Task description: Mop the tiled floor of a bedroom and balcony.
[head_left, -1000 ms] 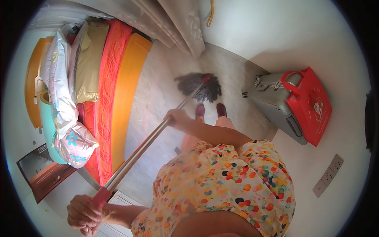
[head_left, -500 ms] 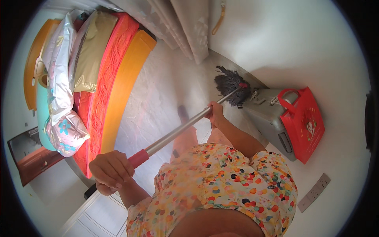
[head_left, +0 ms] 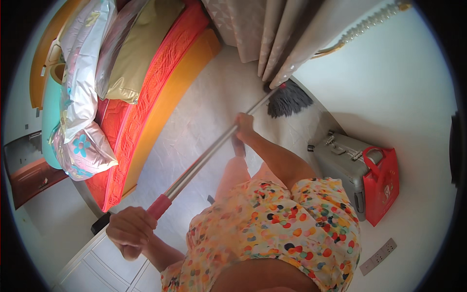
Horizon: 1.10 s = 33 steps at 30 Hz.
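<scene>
Both my hands are on a mop (head_left: 203, 159) with a silver pole and a red grip at its near end. My left hand (head_left: 130, 231) is wrapped round that red grip at the lower left. Farther down the pole, my right hand (head_left: 244, 128) has its fingers closed on the metal. The dark grey strands of the mop head (head_left: 290, 102) are spread on the floor (head_left: 204, 92) beside the wall, at the foot of the patterned curtain (head_left: 279, 39). The curtain's hem hangs against the mop's red socket and partly covers it.
On the left stands a bed with an orange wooden edge (head_left: 168, 114), a red quilted mattress (head_left: 148, 80) and bagged bedding (head_left: 90, 73). A grey suitcase (head_left: 340, 160) and a red bag (head_left: 382, 187) stand by the right wall. White drawers (head_left: 104, 263) are at the lower left.
The mop head has gone from beside the suitcase to the curtain's foot, its strands now fanned toward the suitcase. My right hand has moved with the pole. The view has also shifted.
</scene>
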Tool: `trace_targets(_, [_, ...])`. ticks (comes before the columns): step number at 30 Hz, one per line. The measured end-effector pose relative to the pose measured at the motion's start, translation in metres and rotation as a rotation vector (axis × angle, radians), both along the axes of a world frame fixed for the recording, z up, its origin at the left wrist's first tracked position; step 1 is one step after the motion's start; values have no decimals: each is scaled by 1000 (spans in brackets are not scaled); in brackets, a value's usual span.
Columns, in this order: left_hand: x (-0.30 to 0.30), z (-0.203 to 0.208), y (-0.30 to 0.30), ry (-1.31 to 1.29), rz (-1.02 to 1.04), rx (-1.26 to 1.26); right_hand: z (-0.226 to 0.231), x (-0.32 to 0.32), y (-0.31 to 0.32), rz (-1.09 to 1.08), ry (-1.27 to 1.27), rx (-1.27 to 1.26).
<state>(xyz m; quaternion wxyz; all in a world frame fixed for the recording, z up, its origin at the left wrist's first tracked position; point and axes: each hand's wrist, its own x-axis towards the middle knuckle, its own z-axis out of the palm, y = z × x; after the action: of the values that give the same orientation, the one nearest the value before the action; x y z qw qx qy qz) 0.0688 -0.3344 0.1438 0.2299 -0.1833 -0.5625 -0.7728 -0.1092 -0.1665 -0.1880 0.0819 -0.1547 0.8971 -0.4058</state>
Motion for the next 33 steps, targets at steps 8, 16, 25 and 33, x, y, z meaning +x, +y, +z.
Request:
trace_targets(8, [3, 13, 62, -67, 562, -356, 22, -54, -96, -182, -1233, -841])
trace_targets(16, [0, 22, 76, -84, 782, -560, 38, -43, -98, -151, -1324, -875])
trace_targets(25, [9, 64, 9, 22, 380, -194, 98, 9, -11, -368, -1318, -835])
trace_targets(33, [-41, -9, 5, -99, 55, 168, 57, 20, 88, -836, -1158, -587])
